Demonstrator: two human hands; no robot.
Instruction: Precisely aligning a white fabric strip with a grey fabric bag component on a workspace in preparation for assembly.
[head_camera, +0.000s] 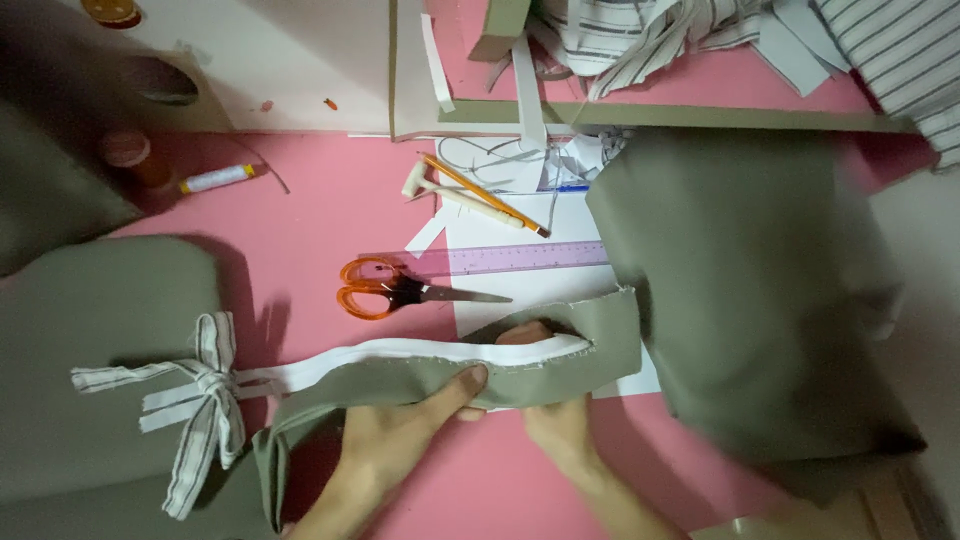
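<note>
Olive fabric strip with a white band along its upper edge, stretched across the pink table near the bottom of the view. Left hand below the strip, thumb pressed onto its olive face near the middle, pinching it. Right hand just beside, reaching under the strip, a fingertip peeking out above the white band; probably gripping, though mostly hidden by cloth. Striped bow tied at the strip's left end. Orange scissors, purple ruler and pencil further up, apart from both hands.
</note>
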